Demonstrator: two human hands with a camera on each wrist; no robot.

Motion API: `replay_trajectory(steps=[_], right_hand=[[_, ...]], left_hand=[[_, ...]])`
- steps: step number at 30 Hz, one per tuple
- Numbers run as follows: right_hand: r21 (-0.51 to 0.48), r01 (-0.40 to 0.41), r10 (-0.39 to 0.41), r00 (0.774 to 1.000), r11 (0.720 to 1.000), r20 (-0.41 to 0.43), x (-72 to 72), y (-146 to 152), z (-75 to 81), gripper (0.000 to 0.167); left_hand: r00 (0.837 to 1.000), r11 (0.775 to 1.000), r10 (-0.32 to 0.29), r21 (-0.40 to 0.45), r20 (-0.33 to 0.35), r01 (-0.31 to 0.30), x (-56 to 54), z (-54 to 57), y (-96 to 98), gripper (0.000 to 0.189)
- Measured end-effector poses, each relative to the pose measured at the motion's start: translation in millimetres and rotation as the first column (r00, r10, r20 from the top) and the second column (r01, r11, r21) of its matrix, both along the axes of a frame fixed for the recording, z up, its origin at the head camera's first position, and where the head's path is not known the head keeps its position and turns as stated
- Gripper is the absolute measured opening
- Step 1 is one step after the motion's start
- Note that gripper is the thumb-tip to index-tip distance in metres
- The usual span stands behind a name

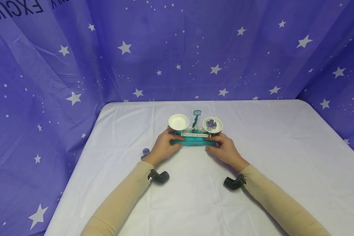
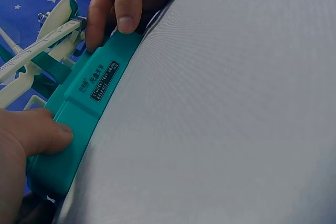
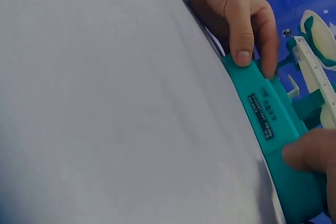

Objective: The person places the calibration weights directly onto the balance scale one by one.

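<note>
A teal tray balance [image 1: 193, 142] stands on the white-covered table, its label facing me. My left hand [image 1: 166, 146] grips the left end of the base, and my right hand [image 1: 226, 149] holds the right end. In the left wrist view, the left thumb [image 2: 55, 136] lies across the base's front; the right wrist view has the right thumb [image 3: 302, 153] there too. The left white pan [image 1: 178, 122] is bare. Several small metal weights [image 1: 211, 124] sit in the right white pan [image 1: 220, 127]. Behind the beam rises a teal pointer scale [image 1: 197, 113]. Some fingertips are hidden behind the base.
By my left wrist, a few more metal weights [image 1: 146, 151] lie on the white tablecloth [image 1: 194, 203]. Purple star-patterned curtains [image 1: 194, 49] enclose the table's back and sides. Black wrist mounts [image 1: 160, 177] stick out from both sleeves.
</note>
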State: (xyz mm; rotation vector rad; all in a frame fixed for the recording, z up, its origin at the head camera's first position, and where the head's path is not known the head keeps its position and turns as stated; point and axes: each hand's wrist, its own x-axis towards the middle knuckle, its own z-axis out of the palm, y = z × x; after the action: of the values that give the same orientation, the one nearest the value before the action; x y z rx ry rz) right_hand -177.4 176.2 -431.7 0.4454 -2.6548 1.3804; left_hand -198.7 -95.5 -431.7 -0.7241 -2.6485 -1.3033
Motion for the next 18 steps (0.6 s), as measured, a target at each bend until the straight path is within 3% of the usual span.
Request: replay_trajectory(steps=[9,18], right_hand=[[-0.015,0.11,-0.11,0.994,0.994,0.0,1.1,-10,-1.1,0.028],[-0.015,0.166,-0.165,0.986,0.986,0.021,0.5,-16,0.7,0.024]], left_hand=[[1.0,1.0,0.001,0.008,0.002,-0.001,1.2,1.1,2.5,0.022],[1.0,1.0,0.014,0.005,0.014,-0.014,0.8,0.0,2.3,0.021]])
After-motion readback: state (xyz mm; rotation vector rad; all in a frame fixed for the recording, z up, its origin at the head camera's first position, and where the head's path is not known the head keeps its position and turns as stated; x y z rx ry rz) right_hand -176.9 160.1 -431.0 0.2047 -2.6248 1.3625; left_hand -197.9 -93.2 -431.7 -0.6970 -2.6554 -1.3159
